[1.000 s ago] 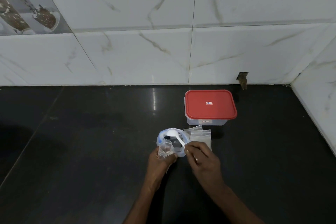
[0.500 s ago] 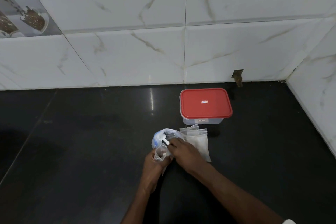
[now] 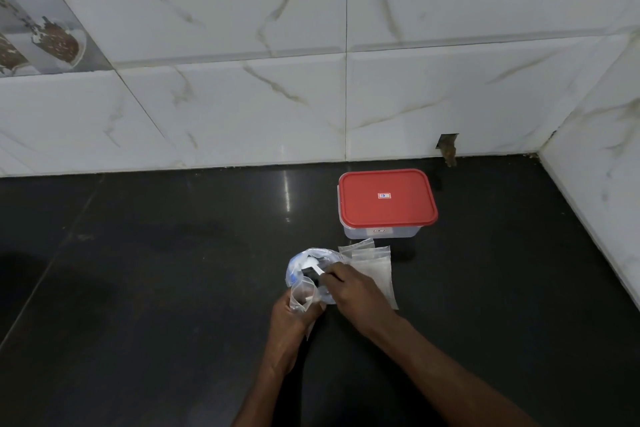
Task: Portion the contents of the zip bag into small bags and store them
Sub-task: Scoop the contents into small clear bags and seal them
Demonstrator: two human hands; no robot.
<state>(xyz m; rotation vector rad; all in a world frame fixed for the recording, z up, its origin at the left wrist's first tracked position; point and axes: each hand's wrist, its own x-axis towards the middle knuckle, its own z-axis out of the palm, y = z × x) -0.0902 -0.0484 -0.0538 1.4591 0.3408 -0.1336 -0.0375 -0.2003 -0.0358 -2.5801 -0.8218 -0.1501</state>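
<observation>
A clear zip bag with a blue seal (image 3: 298, 269) stands open on the black counter. My right hand (image 3: 356, 291) pinches the handle of a small white spoon (image 3: 313, 268), whose bowl is inside the zip bag's mouth. My left hand (image 3: 291, 317) grips a small clear bag (image 3: 304, 295) held open just in front of the zip bag. A stack of several empty small bags (image 3: 374, 267) lies to the right, partly under my right hand. What is inside the zip bag is hard to see.
A clear plastic box with a red lid (image 3: 386, 199) stands shut behind the bags. White marble tile walls close the back and the right side (image 3: 595, 184). The black counter (image 3: 156, 288) stretches to the left.
My right hand dipped the spoon from above the zip bag down into its mouth. The left hand keeps holding the small bag in place.
</observation>
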